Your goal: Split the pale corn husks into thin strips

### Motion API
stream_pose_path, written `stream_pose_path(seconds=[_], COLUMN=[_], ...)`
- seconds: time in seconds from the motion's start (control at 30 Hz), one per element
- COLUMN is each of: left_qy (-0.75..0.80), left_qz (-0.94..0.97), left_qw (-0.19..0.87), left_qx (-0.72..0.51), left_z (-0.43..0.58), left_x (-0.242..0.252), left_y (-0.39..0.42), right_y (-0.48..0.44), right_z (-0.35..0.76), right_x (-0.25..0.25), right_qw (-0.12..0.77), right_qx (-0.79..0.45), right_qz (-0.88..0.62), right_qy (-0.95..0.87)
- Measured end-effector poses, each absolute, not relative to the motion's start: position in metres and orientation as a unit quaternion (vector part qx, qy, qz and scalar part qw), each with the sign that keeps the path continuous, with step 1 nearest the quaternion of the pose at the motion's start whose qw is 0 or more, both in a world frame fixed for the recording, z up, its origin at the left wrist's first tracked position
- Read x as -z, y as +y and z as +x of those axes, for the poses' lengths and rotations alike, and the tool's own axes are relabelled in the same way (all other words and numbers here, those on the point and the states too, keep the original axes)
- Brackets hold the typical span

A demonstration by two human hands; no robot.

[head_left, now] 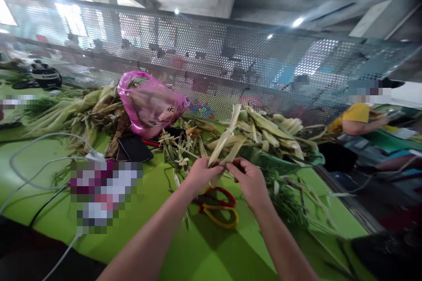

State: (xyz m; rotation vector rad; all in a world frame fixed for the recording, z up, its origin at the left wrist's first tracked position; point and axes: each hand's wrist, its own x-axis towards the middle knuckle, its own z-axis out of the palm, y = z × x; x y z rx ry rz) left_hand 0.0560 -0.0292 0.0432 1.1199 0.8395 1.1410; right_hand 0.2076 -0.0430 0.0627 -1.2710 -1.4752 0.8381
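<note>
We work at a broad bright-green table (204,250), backed by a long grey perforated metal screen (211,52) that runs across its far edge. Heaped on the left of the table lies a big pile of green and dried corn stalks and husks (72,114). On the right a second heap of pale peeled corn husks (273,134) fills a green plastic basket (283,164), which sits just beyond our hands. Between the heaps rests a translucent pink plastic bag (150,105), and in front of it a flat black rectangular device (135,148). White cables (39,153) loop over the left part of the table. Past the screen on the right, another person in a yellow shirt (356,118) leans over a separate table.

Our left hand (199,175) and right hand (250,180) meet above the table, just in front of the basket. Both close their fingers in a pinch on the lower end of a long pale yellow-green corn husk strip (226,140), which rises up and away from our hands, tilted towards the basket heap. The thumbs and forefingers press against the leaf, almost touching each other. Below the hands, flat on the table, lie scissors with red and yellow loop handles (220,210).
</note>
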Motion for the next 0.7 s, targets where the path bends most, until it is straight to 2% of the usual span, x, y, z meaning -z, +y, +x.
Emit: stream_pose_path(seconds=[0.13, 0.23, 0.43, 0.7], left_qy=[0.324, 0.303, 0.292, 0.330], left_qz=[0.405, 0.391, 0.384, 0.387], left_qw=[0.729, 0.759, 0.768, 0.706], left_qx=[-0.446, -0.423, -0.422, -0.493], left_z=[0.053, 0.052, 0.052, 0.052], left_x=[-0.045, -0.045, -0.047, -0.046], left_y=[-0.034, -0.036, -0.039, -0.035], right_y=[-0.038, -0.035, -0.036, -0.045], right_z=[0.214, 0.217, 0.214, 0.210], right_x=[-0.057, -0.053, -0.053, -0.066], right_qw=[0.546, 0.552, 0.546, 0.534], right_qx=[-0.415, -0.471, -0.480, -0.479], right_qz=[-0.483, -0.451, -0.449, -0.442], right_qy=[-0.545, -0.521, -0.520, -0.539])
